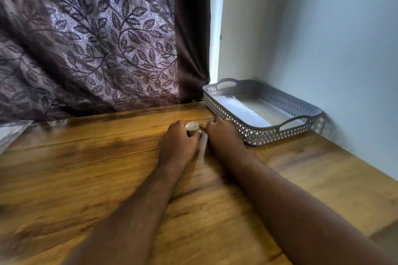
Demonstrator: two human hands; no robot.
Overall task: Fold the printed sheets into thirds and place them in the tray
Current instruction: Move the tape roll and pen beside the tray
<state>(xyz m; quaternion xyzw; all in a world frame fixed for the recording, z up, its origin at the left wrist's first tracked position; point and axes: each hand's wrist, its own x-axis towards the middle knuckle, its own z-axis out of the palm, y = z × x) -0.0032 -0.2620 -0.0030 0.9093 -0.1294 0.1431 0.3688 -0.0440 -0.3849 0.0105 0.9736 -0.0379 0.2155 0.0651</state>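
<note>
My left hand [178, 140] is closed around a pale, roll-shaped bundle of paper [192, 126] whose round end points away from me; a blurred white strip of it shows between my hands. My right hand [221, 133] lies beside it with the fingers curled at the bundle's far end, and what it pinches is hidden. The grey perforated tray [258, 141] stands just right of my right hand, against the wall. A folded white sheet [243, 109] with a small printed patch lies flat inside it.
Both forearms rest on a wooden table [97, 168]. A leaf-patterned purple curtain [97, 38] hangs behind its far edge, and a pale wall [333, 49] closes the right side. Something pale and shiny [10, 135] lies at the table's left edge.
</note>
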